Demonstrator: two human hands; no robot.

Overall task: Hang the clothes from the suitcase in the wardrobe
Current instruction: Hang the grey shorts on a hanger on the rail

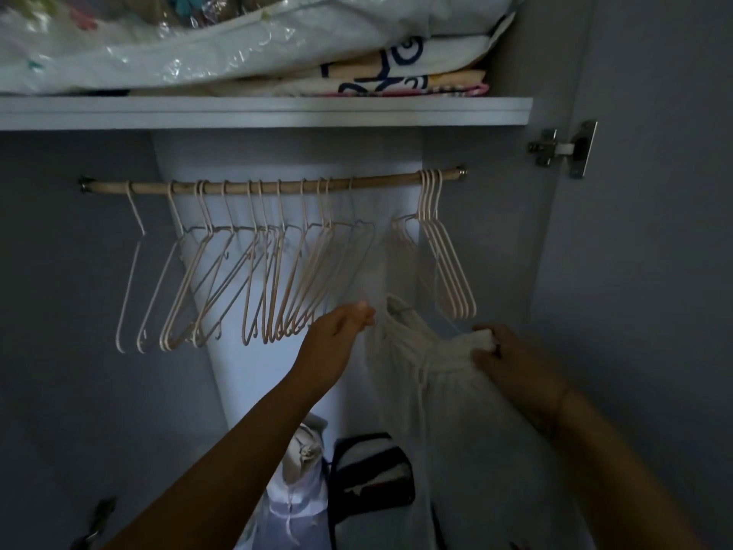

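A white garment (430, 375) with a gathered waistband and a drawstring hangs in the open wardrobe, below the wooden rail (277, 186). My right hand (511, 361) grips the bunched waistband at its right end. My left hand (341, 329) has its fingers pinched together at the garment's left top edge. Behind the garment's top a pale hanger (400, 242) shows only as a blur, so I cannot tell whether the garment sits on it. Several empty pink hangers (273, 279) fill the left and middle of the rail, and a tight bunch of hangers (448, 271) is at its right end.
A white shelf (261, 111) above the rail carries bagged bedding and folded printed cloth. On the wardrobe floor stand a dark-trimmed bag (371, 482) and pale bundles (297, 482). The open door with its metal hinge (563, 148) is on the right.
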